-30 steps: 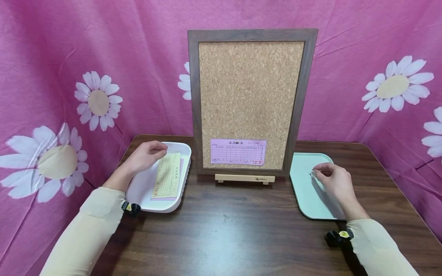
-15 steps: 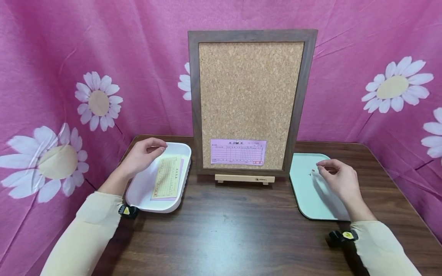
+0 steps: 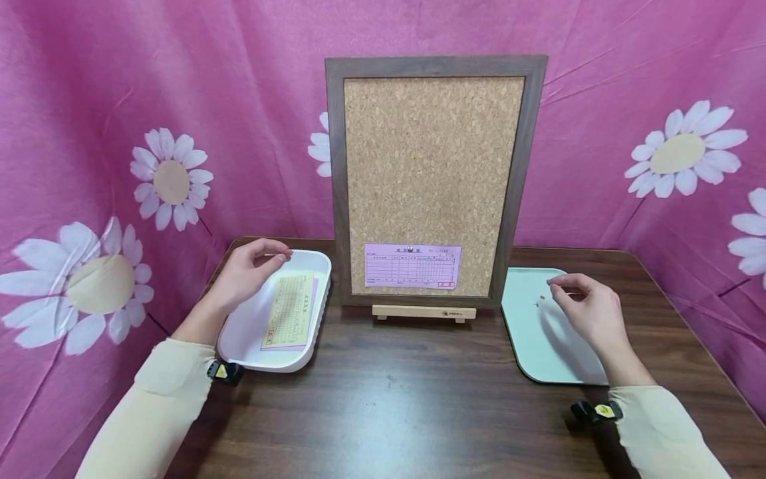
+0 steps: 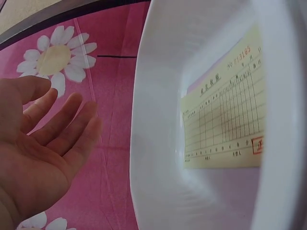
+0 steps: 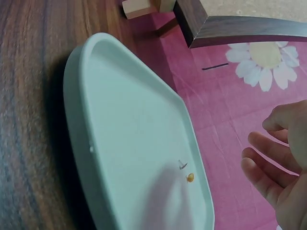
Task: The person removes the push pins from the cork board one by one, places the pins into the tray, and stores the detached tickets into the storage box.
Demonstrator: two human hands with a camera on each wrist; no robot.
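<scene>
My left hand [image 3: 244, 274] hovers over the left rim of a white tray [image 3: 241, 336], fingers loosely bent and holding nothing. Inside that tray a yellow form slip [image 3: 288, 313] lies on a purple slip [image 3: 314, 286]. On the other side, my right hand [image 3: 594, 316] is held above a pale green tray [image 3: 526, 287]; the right wrist view shows its fingers loosely bent with nothing between them. A small clear pin [image 5: 183, 165] and a gold pin [image 5: 190, 177] lie on the green tray. Another purple slip [image 3: 413, 269] is fixed low on the cork board [image 3: 437, 159] by a pin [image 3: 410, 249].
The framed board stands upright on a small wooden easel [image 3: 425, 313] between the trays. All of it sits on a dark wooden table [image 3: 383, 399]. A pink flowered cloth [image 3: 251, 120] hangs behind and at both sides.
A second ago my right fingertips were together at the pins on the green tray. They have drawn back to the right, leaving both pins lying there. My left hand has barely shifted.
</scene>
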